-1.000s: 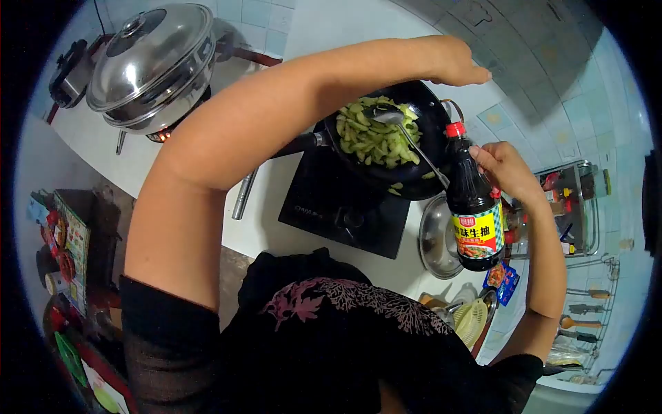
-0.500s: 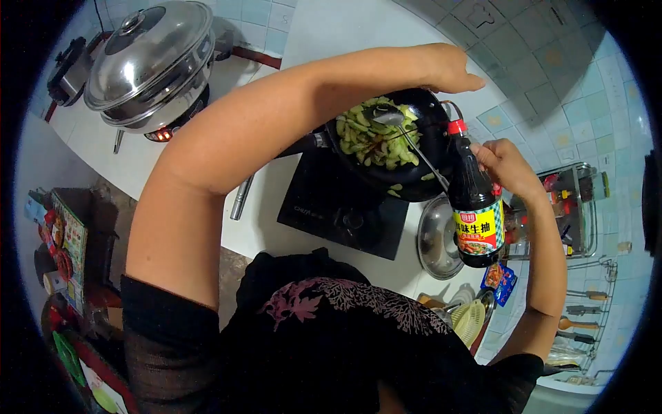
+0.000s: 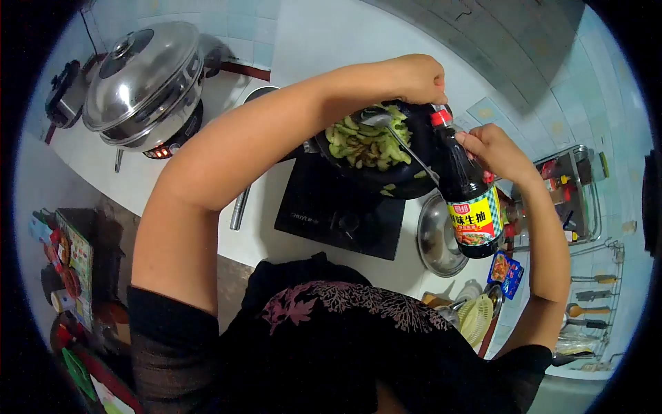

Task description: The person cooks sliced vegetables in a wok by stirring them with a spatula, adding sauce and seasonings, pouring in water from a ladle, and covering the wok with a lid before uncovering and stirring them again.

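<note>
My right hand [image 3: 498,153] is wrapped around the upper part of a dark soy sauce bottle [image 3: 476,217] with a yellow label, held tilted beside the wok. Its red cap [image 3: 441,118] points up toward my left hand [image 3: 419,77], whose fingers are curled in at the cap's top; the fingertips are partly hidden. Below my left forearm is a black wok [image 3: 431,148] holding sliced green vegetables [image 3: 369,145], some stained brown. A metal cooking spoon [image 3: 407,146] leans in the wok, its handle reaching over the near rim toward the bottle.
Under the wok lies a black induction cooktop [image 3: 338,221]. A steel lid [image 3: 438,238] rests to its right. At the left stands a large lidded steel pot [image 3: 145,83] on a lit cooker. A rack with jars [image 3: 565,196] and hanging utensils [image 3: 589,310] line the right wall.
My left hand has come down from above the wok to the bottle's cap, its fingers curling in. The bottle and my right hand have shifted slightly left and up.
</note>
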Available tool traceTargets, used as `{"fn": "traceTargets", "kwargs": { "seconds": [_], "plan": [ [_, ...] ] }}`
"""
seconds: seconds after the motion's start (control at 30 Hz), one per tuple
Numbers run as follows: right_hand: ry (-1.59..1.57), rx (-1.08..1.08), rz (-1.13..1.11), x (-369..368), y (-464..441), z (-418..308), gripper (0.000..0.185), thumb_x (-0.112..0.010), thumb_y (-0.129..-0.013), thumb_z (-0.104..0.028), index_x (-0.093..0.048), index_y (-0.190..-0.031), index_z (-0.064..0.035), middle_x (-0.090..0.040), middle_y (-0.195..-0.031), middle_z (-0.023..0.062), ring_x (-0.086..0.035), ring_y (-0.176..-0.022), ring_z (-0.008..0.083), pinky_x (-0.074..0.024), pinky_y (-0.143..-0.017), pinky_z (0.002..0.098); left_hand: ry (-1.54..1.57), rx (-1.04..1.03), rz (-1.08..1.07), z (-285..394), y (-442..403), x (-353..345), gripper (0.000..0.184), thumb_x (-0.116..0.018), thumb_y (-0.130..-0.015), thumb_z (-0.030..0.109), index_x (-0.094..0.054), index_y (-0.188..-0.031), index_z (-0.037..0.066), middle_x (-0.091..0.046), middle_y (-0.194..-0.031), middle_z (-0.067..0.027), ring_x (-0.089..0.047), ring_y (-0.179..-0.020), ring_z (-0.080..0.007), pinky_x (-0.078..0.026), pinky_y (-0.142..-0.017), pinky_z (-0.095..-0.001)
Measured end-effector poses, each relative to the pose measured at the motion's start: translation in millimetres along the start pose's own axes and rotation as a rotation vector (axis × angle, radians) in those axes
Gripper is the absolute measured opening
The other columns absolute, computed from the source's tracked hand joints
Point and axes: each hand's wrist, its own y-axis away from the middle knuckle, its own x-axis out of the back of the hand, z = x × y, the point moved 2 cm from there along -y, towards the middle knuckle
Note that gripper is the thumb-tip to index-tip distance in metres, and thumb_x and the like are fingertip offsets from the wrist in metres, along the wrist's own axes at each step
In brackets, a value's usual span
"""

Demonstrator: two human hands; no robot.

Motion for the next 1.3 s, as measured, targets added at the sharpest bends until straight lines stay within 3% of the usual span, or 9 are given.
{"fn": "traceTargets", "kwargs": {
  "seconds": [0.23,0.47,0.57,0.83,0.87,1.0,1.1,1.2,1.3],
  "plan": [
    [-0.009,0.061,0.075,6.4,7.2,1.0,0.054,-0.053,-0.090,-0.048,-0.058,-0.066,-0.0002,-0.050,-0.052,0.0056,-0.048,-0.048,0.0155,-0.0386,-0.049,0.0334,0.054,-0.113,0.033,6.0,5.9,-1.8,0.024,-0.068,-0.078,0.025,-0.068,-0.093,0.006,-0.065,-0.080,-0.0090,-0.058,-0.072,-0.0173,-0.047,-0.066,-0.0316],
    [-0.194,0.126,0.188,21.2,42.6,1.1,0.048,-0.053,-0.092,-0.042,-0.056,-0.070,0.0007,-0.047,-0.053,0.0008,-0.045,-0.046,0.0107,-0.0367,-0.044,0.0275,0.521,-0.014,-0.051,40.6,0.1,8.9,0.026,-0.070,-0.078,0.018,-0.068,-0.099,0.003,-0.065,-0.086,-0.0037,-0.057,-0.077,-0.0134,-0.047,-0.070,-0.0264],
    [-0.276,0.087,0.182,30.1,65.6,1.7,0.042,-0.053,-0.093,-0.038,-0.056,-0.074,-0.0011,-0.047,-0.055,-0.0020,-0.044,-0.043,0.0071,-0.0354,-0.040,0.0235,0.474,-0.079,-0.039,59.9,-18.0,7.2,0.025,-0.077,-0.074,0.024,-0.069,-0.081,0.001,-0.065,-0.074,-0.0068,-0.056,-0.063,-0.0112,-0.045,-0.057,-0.0234],
    [-0.371,0.045,0.324,52.1,126.7,70.2,0.044,-0.053,-0.093,-0.041,-0.051,-0.067,-0.0050,-0.044,-0.051,-0.0031,-0.043,-0.038,0.0061,-0.0328,-0.038,0.0221,0.539,-0.416,-0.031,129.9,-47.9,-40.6,0.027,-0.075,-0.073,0.018,-0.071,-0.094,0.001,-0.066,-0.085,-0.0072,-0.059,-0.085,-0.0140,-0.048,-0.074,-0.0270],
    [-0.396,0.038,0.343,52.0,129.3,83.1,0.045,-0.053,-0.093,-0.041,-0.051,-0.066,-0.0054,-0.043,-0.050,-0.0034,-0.042,-0.038,0.0061,-0.0328,-0.038,0.0220,0.419,-0.391,-0.132,135.6,-48.8,-42.8,0.048,-0.076,-0.071,0.022,-0.063,-0.112,0.001,-0.062,-0.104,-0.0139,-0.058,-0.101,-0.0207,-0.048,-0.082,-0.0316],
    [-0.515,0.010,0.425,45.2,119.2,150.1,0.047,-0.052,-0.093,-0.043,-0.051,-0.065,-0.0060,-0.043,-0.049,-0.0040,-0.042,-0.038,0.0057,-0.0327,-0.038,0.0212,0.047,-0.568,0.058,142.5,-54.7,-76.7,0.082,-0.075,-0.072,0.033,-0.035,-0.139,0.007,-0.050,-0.127,-0.0190,-0.054,-0.110,-0.0292,-0.047,-0.090,-0.0378],
    [-0.609,-0.082,0.480,21.4,91.1,200.4,0.045,-0.053,-0.093,-0.042,-0.052,-0.066,-0.0055,-0.046,-0.050,-0.0027,-0.045,-0.039,0.0077,-0.0359,-0.040,0.0225,0.037,-0.444,0.041,138.2,-42.8,-72.8,0.071,-0.074,-0.076,0.027,-0.039,-0.135,0.007,-0.050,-0.123,-0.0173,-0.056,-0.106,-0.0280,-0.048,-0.088,-0.0363],
    [-0.747,-0.057,0.467,-20.0,46.6,242.1,0.041,-0.056,-0.091,-0.039,-0.056,-0.068,-0.0045,-0.052,-0.053,0.0003,-0.050,-0.044,0.0095,-0.0396,-0.044,0.0241,0.075,-0.103,-0.278,133.9,-22.1,-58.5,0.060,-0.070,-0.080,0.019,-0.042,-0.131,0.005,-0.049,-0.121,-0.0160,-0.057,-0.103,-0.0270,-0.048,-0.087,-0.0353],
    [-0.816,-0.109,0.484,-78.4,-17.6,306.2,0.037,-0.058,-0.091,-0.035,-0.059,-0.070,-0.0048,-0.058,-0.059,0.0009,-0.052,-0.047,0.0103,-0.0433,-0.048,0.0252,-0.156,-0.234,-0.144,114.0,17.7,-42.0,0.052,-0.066,-0.082,0.013,-0.043,-0.127,0.003,-0.049,-0.119,-0.0155,-0.058,-0.101,-0.0263,-0.048,-0.089,-0.0349]
  ]
}}
